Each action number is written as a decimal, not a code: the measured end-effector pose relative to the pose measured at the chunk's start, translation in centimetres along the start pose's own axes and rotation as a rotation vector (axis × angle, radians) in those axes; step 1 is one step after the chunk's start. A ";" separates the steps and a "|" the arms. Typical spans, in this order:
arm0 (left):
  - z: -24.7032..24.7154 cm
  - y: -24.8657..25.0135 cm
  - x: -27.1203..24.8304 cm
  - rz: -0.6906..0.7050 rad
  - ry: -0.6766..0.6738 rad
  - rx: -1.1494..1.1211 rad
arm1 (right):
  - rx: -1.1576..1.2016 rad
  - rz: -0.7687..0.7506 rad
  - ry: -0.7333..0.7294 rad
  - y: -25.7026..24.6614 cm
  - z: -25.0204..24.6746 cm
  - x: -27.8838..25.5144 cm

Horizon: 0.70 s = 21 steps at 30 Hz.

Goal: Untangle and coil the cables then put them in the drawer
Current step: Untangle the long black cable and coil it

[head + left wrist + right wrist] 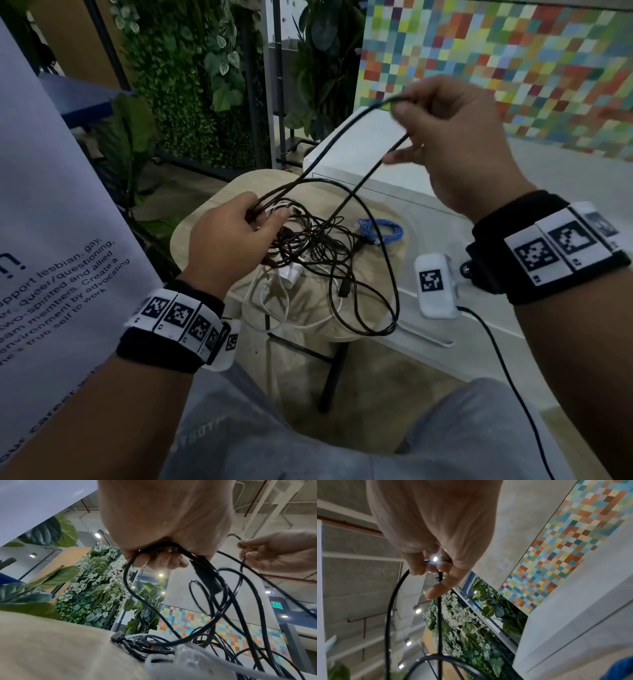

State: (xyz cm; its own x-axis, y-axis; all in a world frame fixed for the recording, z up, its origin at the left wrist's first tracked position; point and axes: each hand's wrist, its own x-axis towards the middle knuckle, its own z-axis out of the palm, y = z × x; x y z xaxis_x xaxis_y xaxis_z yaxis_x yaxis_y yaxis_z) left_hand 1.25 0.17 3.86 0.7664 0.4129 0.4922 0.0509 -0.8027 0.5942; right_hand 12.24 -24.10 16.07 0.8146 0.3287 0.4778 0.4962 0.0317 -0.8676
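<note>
A person seated at a small round light-wood bench (376,329) works on a knot of cables. The left hand (229,243) is curled round several strands at the top of the tangled heap of thin black and dark brown cables (318,246), lifting them just above the bench top; the left wrist view shows its fingers (159,558) wrapped over a thick black lead with a moulded plug hanging below. The right hand (455,144), raised higher and to the right, pinches a doubled bend of a long black rubber-sheathed cable (346,150) between thumb and fingertips (418,568), its little finger sticking out; two strands run from it down to the left hand, and a wide loop of the same cable hangs over the near edge of the bench. Under the dark tangle lie thin white cables with a white plug (291,274). A blue cable already wound into a neat coil (380,231) rests on the far right side of the bench, apart from the heap. Beside the bench stands a low white cabinet (445,219). Both wrists carry black bands with printed square markers. A leafy green wall (191,78) and a panel of multicoloured squares (513,61) fill the background.
</note>
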 end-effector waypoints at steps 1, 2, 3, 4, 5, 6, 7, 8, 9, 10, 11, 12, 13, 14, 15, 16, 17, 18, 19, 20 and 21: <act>0.1 -0.2 0.0 -0.003 0.001 0.007 | 0.040 -0.022 0.021 -0.6 -0.1 0.3; 0.1 -0.5 0.0 -0.004 0.003 0.012 | 0.075 -0.045 0.040 -1.2 -0.3 0.6; 0.2 -0.6 0.0 -0.005 0.007 0.012 | 0.098 -0.070 0.057 -1.7 -0.6 0.8; 0.2 -0.7 0.0 -0.011 0.010 0.007 | 0.103 -0.095 0.072 -2.2 -0.8 0.9; 0.2 -0.7 0.0 -0.016 0.011 -0.002 | 0.089 -0.119 0.085 -2.4 -1.1 0.9; 0.3 -0.7 0.0 -0.022 0.007 -0.019 | 0.067 -0.141 0.096 -2.6 -1.3 0.9; 0.3 -0.7 0.1 -0.035 -0.001 -0.046 | 0.040 -0.155 0.106 -2.8 -1.4 0.7; 0.4 -0.7 0.2 -0.053 -0.011 -0.085 | 0.015 -0.158 0.122 -2.8 -1.5 0.5; 0.4 -0.7 0.3 -0.077 -0.020 -0.136 | -0.013 -0.151 0.142 -2.7 -1.7 0.4; 0.5 -0.9 0.5 -0.104 -0.026 -0.198 | -0.044 -0.142 0.162 -2.6 -1.8 0.2; 0.6 -0.9 0.6 -0.125 -0.034 -0.262 | -0.066 -0.130 0.177 -2.5 -2.0 0.2; 0.7 -1.0 0.7 -0.134 -0.040 -0.313 | -0.072 -0.117 0.186 -2.3 -2.3 0.1; 0.7 -1.0 0.8 -0.131 -0.038 -0.345 | -0.060 -0.102 0.187 -2.2 -2.5 0.0; 0.7 -1.0 0.7 -0.120 -0.022 -0.366 | -0.041 -0.091 0.182 -2.0 -2.8 -0.1; 0.7 -1.0 0.7 -0.106 0.004 -0.387 | -0.030 -0.090 0.177 -1.9 -3.0 -0.1; 0.6 -1.0 0.8 -0.094 0.029 -0.401 | -0.039 -0.099 0.181 -1.8 -3.2 -0.1; 0.5 -1.1 0.8 -0.089 0.047 -0.395 | -0.058 -0.110 0.194 -1.8 -3.3 -0.1; 0.4 -1.2 0.9 -0.091 0.058 -0.373 | -0.076 -0.120 0.217 -1.8 -3.4 0.0; 0.3 -1.5 0.9 -0.101 0.069 -0.347 | -0.091 -0.130 0.248 -1.8 -3.6 0.1; 0.1 -1.7 0.9 -0.116 0.084 -0.320 | -0.108 -0.145 0.276 -2.0 -3.8 0.1; -0.1 -1.8 0.9 -0.133 0.105 -0.298 | -0.133 -0.161 0.301 -2.1 -4.0 0.2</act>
State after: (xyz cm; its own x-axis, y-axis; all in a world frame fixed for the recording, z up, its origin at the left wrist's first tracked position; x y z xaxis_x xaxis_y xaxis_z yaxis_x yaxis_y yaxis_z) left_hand 1.81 2.03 3.30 0.6950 0.5595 0.4515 -0.0555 -0.5844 0.8096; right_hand 12.59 -27.89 18.58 0.7652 0.0363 0.6428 0.6436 -0.0690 -0.7622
